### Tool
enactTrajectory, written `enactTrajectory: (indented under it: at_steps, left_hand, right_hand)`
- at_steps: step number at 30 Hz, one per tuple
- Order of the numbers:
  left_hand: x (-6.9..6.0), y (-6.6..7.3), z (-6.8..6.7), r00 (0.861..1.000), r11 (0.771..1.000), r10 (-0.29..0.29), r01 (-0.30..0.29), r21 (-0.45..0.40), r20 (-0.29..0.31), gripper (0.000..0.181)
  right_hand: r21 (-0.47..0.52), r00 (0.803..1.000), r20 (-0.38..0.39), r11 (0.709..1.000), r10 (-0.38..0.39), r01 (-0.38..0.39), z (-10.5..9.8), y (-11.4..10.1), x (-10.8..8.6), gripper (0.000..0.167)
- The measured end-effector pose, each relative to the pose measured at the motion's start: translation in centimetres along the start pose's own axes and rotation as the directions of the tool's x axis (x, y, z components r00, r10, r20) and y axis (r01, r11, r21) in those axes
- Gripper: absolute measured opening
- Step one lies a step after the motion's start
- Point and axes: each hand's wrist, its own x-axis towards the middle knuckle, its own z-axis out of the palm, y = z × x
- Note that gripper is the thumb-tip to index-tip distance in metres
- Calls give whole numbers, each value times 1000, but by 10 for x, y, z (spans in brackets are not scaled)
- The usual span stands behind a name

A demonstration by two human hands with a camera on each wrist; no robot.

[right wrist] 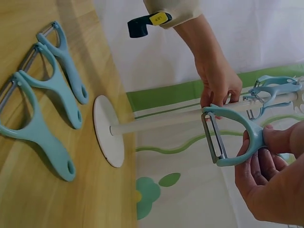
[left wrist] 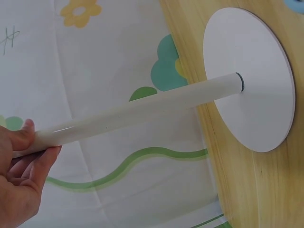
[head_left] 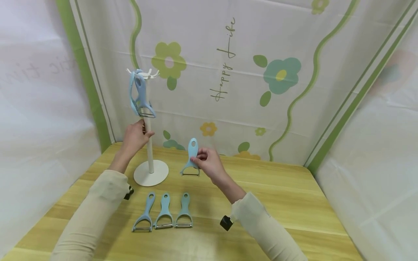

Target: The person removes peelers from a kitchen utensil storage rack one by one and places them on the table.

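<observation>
My left hand (head_left: 134, 137) grips the white pole (left wrist: 142, 110) of an upright stand, just below the peelers hanging there. At the top, blue peelers (head_left: 141, 88) hang from the white hooks (head_left: 151, 75); they overlap, so I cannot tell how many. My right hand (head_left: 210, 164) pinches a light blue peeler (head_left: 193, 149) by its handle, right of the pole and apart from it. That peeler's handle hole points up and its blade down in the head view. In the right wrist view, the metal blade (right wrist: 214, 137) faces the pole.
The stand's round white base (head_left: 142, 177) rests on the wooden table (head_left: 261, 203). Three peelers lie in a row in front of it: a blue one (head_left: 147, 209), a light teal one (head_left: 165, 206) and a greener one (head_left: 185, 206). A flowered curtain (head_left: 241, 119) hangs behind.
</observation>
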Motion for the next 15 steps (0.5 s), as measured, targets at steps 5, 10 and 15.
enactTrajectory:
  at_steps: [5,10,15]
  left_hand:
    - [0,-2,1,1000,1000,9,-9,8,-9,30]
    - [0,-4,2,1000,1000,1,-1,9,-13,29]
    - [2,-4,3,1000,1000,4,-4,0,-14,29]
  right_hand:
    - [6,999,21,1000,31,-31,-1,9,-8,11]
    - [14,995,73,998,67,-69,-3,22,-16,10]
    - [15,989,115,995,94,-96,-7,36,-24,11]
